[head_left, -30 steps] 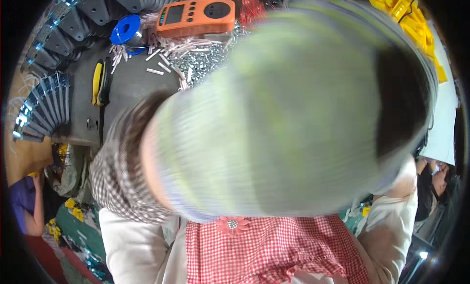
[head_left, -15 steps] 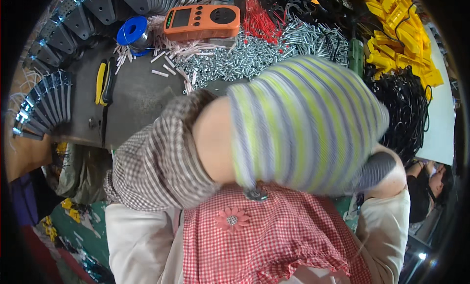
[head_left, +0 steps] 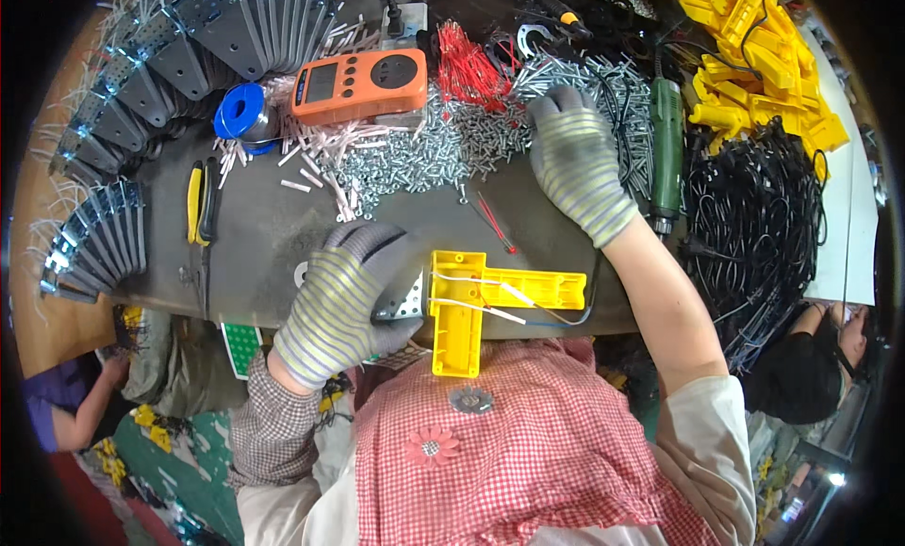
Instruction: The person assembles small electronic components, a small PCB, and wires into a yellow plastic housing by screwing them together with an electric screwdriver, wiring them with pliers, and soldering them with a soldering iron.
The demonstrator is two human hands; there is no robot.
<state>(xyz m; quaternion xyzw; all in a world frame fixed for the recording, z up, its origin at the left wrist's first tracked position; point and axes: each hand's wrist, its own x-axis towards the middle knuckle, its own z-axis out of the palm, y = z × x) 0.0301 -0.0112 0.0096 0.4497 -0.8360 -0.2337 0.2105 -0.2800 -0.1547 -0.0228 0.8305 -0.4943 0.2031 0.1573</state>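
Observation:
My left hand (head_left: 337,306), in a grey and yellow-green striped glove, is closed around a grey metal plate (head_left: 405,299) with small holes. The plate meets the left side of a yellow T-shaped plastic housing (head_left: 457,334), which lies open side up at the near table edge. White sleeved wires (head_left: 509,292) and a thin dark cord run across its inside. My right hand (head_left: 580,164), gloved alike, reaches to the pile of silver screws (head_left: 405,160) at the back. Its fingers are bent together and their tips are hidden, so I cannot see what they hold.
An orange meter (head_left: 363,86), a blue spool (head_left: 242,113) and red parts (head_left: 471,65) stand behind. Yellow-handled pliers (head_left: 198,202) and stacked metal plates (head_left: 99,226) lie left. A green electric screwdriver (head_left: 666,150), black cords (head_left: 754,226) and yellow housings (head_left: 754,37) are right.
The gloved hands, before crossed and blurred close to the view, have come down and apart. My right hand now reaches the screws. The yellow housing, hidden before, shows.

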